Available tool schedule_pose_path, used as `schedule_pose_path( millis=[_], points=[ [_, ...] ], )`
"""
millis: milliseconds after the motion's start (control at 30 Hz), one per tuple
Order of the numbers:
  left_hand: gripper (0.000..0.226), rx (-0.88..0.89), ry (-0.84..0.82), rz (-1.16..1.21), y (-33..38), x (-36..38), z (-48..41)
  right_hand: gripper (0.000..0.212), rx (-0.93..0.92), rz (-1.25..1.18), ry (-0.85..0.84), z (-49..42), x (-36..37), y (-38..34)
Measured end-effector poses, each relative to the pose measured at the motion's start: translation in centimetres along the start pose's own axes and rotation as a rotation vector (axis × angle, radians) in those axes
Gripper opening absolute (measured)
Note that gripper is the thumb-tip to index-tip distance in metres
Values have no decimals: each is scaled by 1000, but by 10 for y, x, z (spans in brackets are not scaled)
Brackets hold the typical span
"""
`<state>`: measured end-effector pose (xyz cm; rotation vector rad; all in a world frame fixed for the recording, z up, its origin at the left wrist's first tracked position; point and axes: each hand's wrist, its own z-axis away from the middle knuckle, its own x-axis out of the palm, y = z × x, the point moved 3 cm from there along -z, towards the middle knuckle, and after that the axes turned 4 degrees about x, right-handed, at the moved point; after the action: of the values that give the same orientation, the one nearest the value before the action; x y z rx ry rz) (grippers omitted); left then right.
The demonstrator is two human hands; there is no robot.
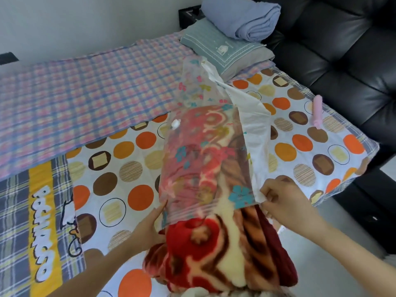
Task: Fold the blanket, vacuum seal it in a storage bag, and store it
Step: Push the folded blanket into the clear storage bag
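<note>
A folded red, cream and brown plush blanket (216, 249) lies lengthwise on the bed, its far half inside a clear storage bag (199, 133) printed with small flowers. A white valve (175, 123) sits on the bag's left side. The bag's zip-edge mouth crosses the blanket near me. My left hand (150, 224) holds the left side of the bag's mouth, fingers along the plastic. My right hand (282, 200) pinches the bag's right corner. The near end of the blanket sticks out of the bag toward me.
The bed has a dotted sheet (132, 168) and a plaid cover (75, 93) on its left part. A teal pillow (227, 50) and a rolled blue blanket (244, 20) lie at the head. A pink object (317, 112) rests near the bed's right edge. A black sofa (347, 50) stands on the right.
</note>
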<state>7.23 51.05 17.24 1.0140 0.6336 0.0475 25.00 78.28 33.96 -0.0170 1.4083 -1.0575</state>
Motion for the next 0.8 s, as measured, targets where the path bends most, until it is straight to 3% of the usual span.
schedule_pose_path(
  millis=[233,467,600,700,800],
  points=[
    [92,215,260,-212,44,26,-33,13,179,-201,41,-38,-47,40],
    [68,127,332,-449,86,33,-85,9,276,-416,143,-77,-78,61],
    [50,151,369,-415,103,4,-112,9,256,-428,163,-107,-95,49],
    [60,186,466,-332,137,-36,-127,14,213,-448,199,-129,-117,25],
    [37,186,577,-306,188,-88,-138,23,165,-487,263,-148,-147,1]
  ],
)
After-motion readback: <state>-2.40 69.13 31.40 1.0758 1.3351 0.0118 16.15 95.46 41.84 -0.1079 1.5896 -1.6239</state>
